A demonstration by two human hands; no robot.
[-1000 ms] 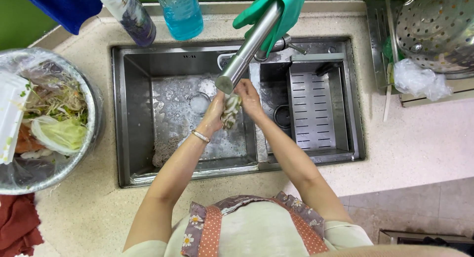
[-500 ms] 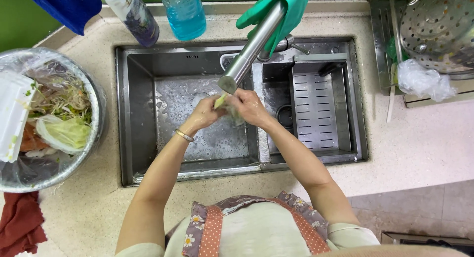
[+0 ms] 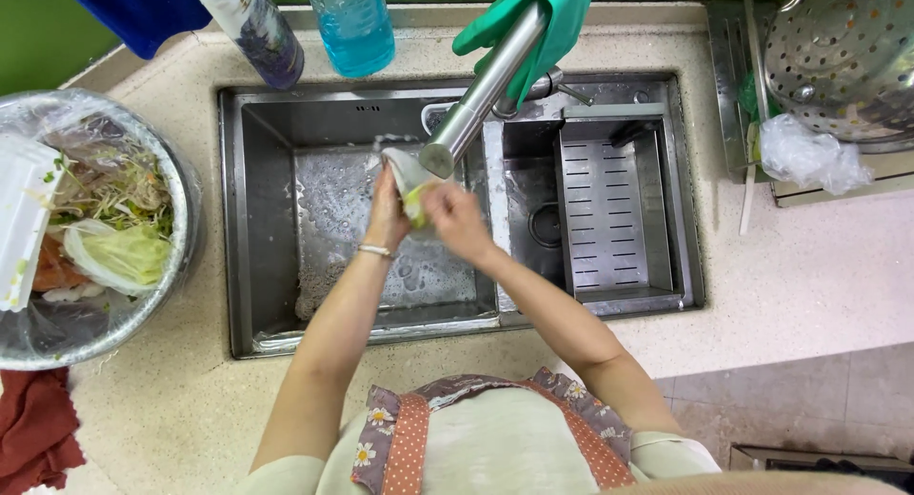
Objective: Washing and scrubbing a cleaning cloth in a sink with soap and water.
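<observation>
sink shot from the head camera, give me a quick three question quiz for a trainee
1. True or false: both hands, left hand and right hand, hold the pale cloth under the faucet spout.
2. What hangs over the faucet's base? A) red towel B) green rubber glove C) colander
3. Fill in: the foil-lined bowl of food scraps sits on the counter to the sink's ____ in the picture.

Key: 1 true; 2 B; 3 left
</observation>
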